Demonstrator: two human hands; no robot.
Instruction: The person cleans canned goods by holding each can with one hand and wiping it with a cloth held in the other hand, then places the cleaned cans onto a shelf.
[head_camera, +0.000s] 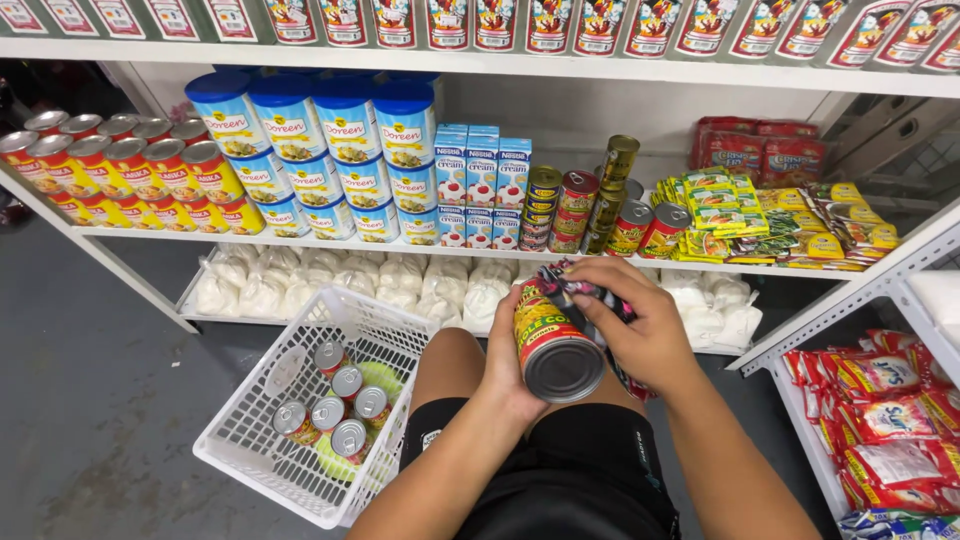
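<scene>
My left hand (508, 372) grips a red and yellow tin can (552, 346), held tilted with its grey bottom end towards me. My right hand (640, 325) presses a dark patterned cloth (585, 290) against the can's upper side. Both hands hover above my knees, in front of the middle shelf. A white plastic basket (255, 440) stands on the floor to my left and holds several small tins (338, 400) with grey lids.
The middle shelf (300, 240) carries red and yellow tins at left, blue tubs, blue cartons, stacked small cans (585, 205) and yellow-green sachets. White bags fill the bottom shelf. Red packets lie on a rack (880, 400) at right. Grey floor lies to the left.
</scene>
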